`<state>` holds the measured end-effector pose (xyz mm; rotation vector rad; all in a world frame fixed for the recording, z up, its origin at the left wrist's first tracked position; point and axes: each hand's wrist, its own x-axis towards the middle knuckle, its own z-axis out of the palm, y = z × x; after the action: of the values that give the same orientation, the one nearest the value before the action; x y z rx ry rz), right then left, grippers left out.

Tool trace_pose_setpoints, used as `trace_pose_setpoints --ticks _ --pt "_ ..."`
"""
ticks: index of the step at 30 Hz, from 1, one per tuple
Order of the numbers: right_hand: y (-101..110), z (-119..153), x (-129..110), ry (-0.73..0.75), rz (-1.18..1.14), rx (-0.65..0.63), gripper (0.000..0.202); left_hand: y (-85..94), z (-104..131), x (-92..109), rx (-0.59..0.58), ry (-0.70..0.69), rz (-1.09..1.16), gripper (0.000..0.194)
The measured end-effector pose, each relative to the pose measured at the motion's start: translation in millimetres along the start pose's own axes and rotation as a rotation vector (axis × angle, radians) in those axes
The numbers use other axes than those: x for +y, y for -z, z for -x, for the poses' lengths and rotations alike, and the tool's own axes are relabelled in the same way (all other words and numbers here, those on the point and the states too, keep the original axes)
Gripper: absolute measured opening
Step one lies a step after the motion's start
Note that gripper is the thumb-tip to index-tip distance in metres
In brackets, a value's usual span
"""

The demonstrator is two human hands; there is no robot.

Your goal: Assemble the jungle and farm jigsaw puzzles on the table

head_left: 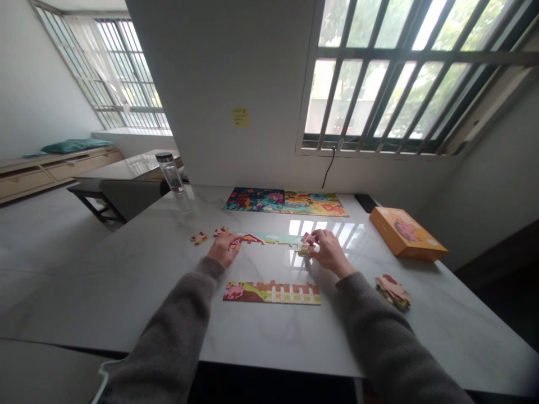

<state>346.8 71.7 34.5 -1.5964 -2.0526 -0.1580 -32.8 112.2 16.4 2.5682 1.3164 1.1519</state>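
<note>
A jigsaw strip (273, 238) with a pale blue-green sky and a red roof lies across the middle of the table. My left hand (225, 249) grips its left end, thumb and fingers closed around a red-patterned part. At the strip's right end, my right hand (330, 252) pinches a small jigsaw piece (308, 239) between thumb and fingers. Whether that piece touches the strip is not clear. Nearer to me lies a second joined strip (275, 293) with a pig and a white fence. Two loose pieces, one a reddish piece (199, 238), sit beside my left hand.
A pile of jigsaw pieces (393, 291) lies right of my right forearm. An orange box (406, 233) and a black phone (365, 202) sit farther right. Two colourful puzzle pictures (255, 200) lie along the wall. A glass bottle (170, 174) stands at the left edge.
</note>
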Motion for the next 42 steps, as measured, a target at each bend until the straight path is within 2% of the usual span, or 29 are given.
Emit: trace_pose_setpoints --ticks 4,6,9,12,17,22,24,27,30,32,36,38,40,42 --pt "1.0 7.3 -54.3 0.244 -0.217 0.023 0.028 -9.6 -2.8 54.4 0.005 -0.078 0.243 0.028" --pt "3.1 12.1 -79.3 0.324 -0.273 0.012 0.03 -13.5 -1.9 72.2 -0.009 -0.001 0.379 0.033" --pt "9.4 18.1 -104.6 0.412 -0.301 0.012 0.035 -15.6 -0.3 85.0 -0.095 0.144 0.558 0.039" --pt "15.5 22.2 -116.4 0.444 -0.312 0.035 0.037 -16.1 0.8 88.3 -0.174 0.208 0.762 0.037" --pt "15.3 26.2 -117.8 0.401 -0.421 0.08 0.035 -19.5 1.9 89.8 -0.221 0.287 1.08 0.033" --pt "9.1 26.0 -110.4 0.143 -0.646 0.186 0.025 -20.3 0.1 91.2 -0.186 0.349 1.153 0.036" --pt "8.6 25.7 -109.8 0.073 -0.753 0.153 0.025 -20.3 0.0 91.2 -0.195 0.347 1.161 0.036" --pt "9.2 26.1 -112.4 0.067 -0.882 0.034 0.03 -20.4 1.0 90.4 -0.191 0.342 1.148 0.036" --pt "7.5 26.7 -115.2 0.059 -0.947 -0.054 0.02 -19.1 1.9 89.9 -0.211 0.302 1.055 0.034" --pt "4.2 26.8 -115.5 0.024 -0.973 -0.059 0.016 -17.5 1.9 90.4 -0.223 0.269 0.98 0.036" --pt "-5.9 26.7 -113.5 -0.033 -1.048 -0.071 0.033 -15.2 1.3 91.1 -0.216 0.252 0.899 0.043" --pt "-10.2 27.4 -112.8 -0.034 -1.073 -0.114 0.03 -15.7 1.4 89.7 -0.214 0.268 0.875 0.043" --pt "-12.4 28.3 -112.8 -0.055 -1.089 -0.147 0.027 -17.4 1.9 86.8 -0.181 0.288 0.859 0.042" --pt "-12.1 28.7 -113.5 -0.108 -1.129 -0.172 0.033 -19.6 2.5 83.4 -0.132 0.283 0.861 0.039"
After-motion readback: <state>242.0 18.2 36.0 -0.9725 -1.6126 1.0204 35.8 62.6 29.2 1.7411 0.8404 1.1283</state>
